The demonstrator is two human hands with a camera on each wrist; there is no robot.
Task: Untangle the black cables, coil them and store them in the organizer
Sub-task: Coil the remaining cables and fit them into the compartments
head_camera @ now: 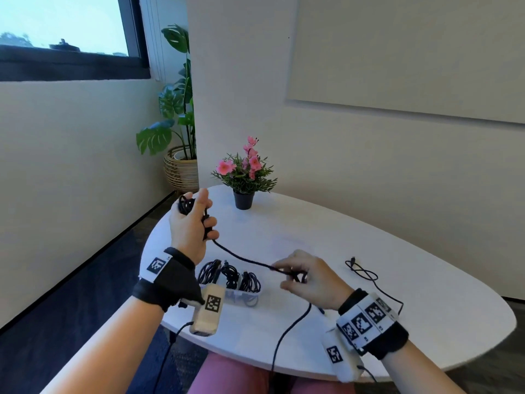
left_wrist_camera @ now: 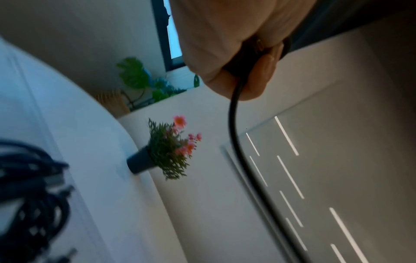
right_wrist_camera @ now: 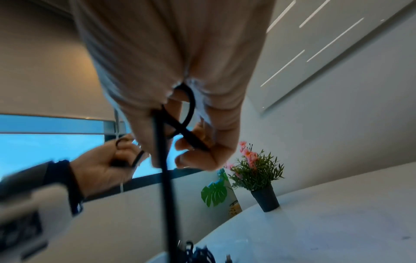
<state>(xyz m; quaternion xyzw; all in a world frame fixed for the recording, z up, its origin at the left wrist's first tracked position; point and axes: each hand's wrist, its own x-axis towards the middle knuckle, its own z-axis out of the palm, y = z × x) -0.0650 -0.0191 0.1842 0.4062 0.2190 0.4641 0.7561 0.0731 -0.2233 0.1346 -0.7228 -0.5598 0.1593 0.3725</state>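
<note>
My left hand (head_camera: 193, 220) is raised above the table's left edge and grips a small coil of black cable (head_camera: 186, 205). From that coil the cable (head_camera: 241, 255) runs down to my right hand (head_camera: 301, 275), which pinches it in a small loop (right_wrist_camera: 182, 115). Past the right hand the cable drops off the table's front edge (head_camera: 287, 331). In the left wrist view the cable (left_wrist_camera: 234, 115) comes out of my curled fingers (left_wrist_camera: 254, 76). A clear organizer (head_camera: 241, 294) below the hands holds several coiled black cables (head_camera: 230, 275).
A thinner black cable (head_camera: 366, 275) lies loose on the white oval table (head_camera: 369, 237) to the right. A potted pink flower plant (head_camera: 245, 177) stands at the table's far side. A large green plant (head_camera: 177, 109) in a basket stands on the floor by the window.
</note>
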